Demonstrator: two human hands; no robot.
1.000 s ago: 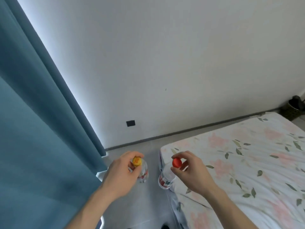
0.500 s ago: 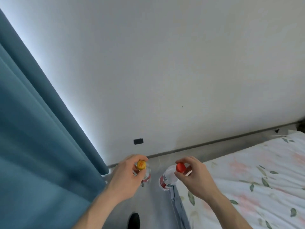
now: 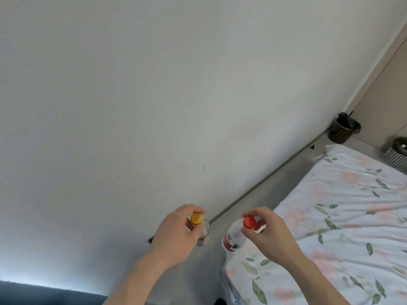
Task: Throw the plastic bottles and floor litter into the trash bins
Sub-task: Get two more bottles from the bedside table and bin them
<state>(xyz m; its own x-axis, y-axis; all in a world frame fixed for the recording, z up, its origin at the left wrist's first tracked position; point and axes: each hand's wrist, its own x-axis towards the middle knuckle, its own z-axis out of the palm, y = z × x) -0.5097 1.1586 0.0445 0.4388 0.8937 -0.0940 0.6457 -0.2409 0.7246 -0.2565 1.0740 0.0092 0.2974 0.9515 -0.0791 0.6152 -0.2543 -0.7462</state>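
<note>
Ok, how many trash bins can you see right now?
2: a dark bin in the far corner by the wall, and a white mesh bin past the bed's far end. Others may be out of view.

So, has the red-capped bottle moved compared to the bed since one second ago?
Cannot tell: the right hand holds the red-capped bottle by the bed corner as before; mostly the camera turned.

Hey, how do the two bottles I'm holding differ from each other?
The left bottle has a yellow cap; the right bottle has a red cap. The left hand hides most of the left bottle, while the right bottle's clear body and red label show below the right hand. The right bottle tilts; the left bottle's tilt is unclear. Both are clear plastic, held near the cap.
</note>
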